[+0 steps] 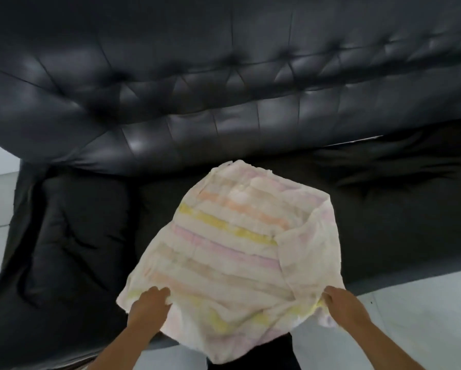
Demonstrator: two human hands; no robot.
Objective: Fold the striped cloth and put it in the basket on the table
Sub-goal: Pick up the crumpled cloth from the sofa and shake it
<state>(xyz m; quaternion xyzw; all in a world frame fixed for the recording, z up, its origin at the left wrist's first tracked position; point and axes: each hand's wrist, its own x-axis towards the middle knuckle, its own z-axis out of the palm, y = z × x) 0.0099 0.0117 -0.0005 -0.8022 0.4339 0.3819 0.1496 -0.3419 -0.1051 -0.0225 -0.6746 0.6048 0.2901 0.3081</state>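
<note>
Black leather sofa [224,102] across most of the view, tufted backrest with buttoned diamond quilting and glossy highlights. Wrinkled black seat cushion [72,236] at left, creased dark seat surface at right. Pale grey floor [424,316] at lower right and along the left edge.

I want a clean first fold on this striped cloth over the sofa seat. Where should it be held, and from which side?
Probably at the two near corners, coming from the person's side. The striped cloth lies spread away over the black sofa, its near edge hanging off the seat front. The left hand and right hand already pinch that edge at either side. The right margin is doubled over, so set that grip through both layers.
</note>
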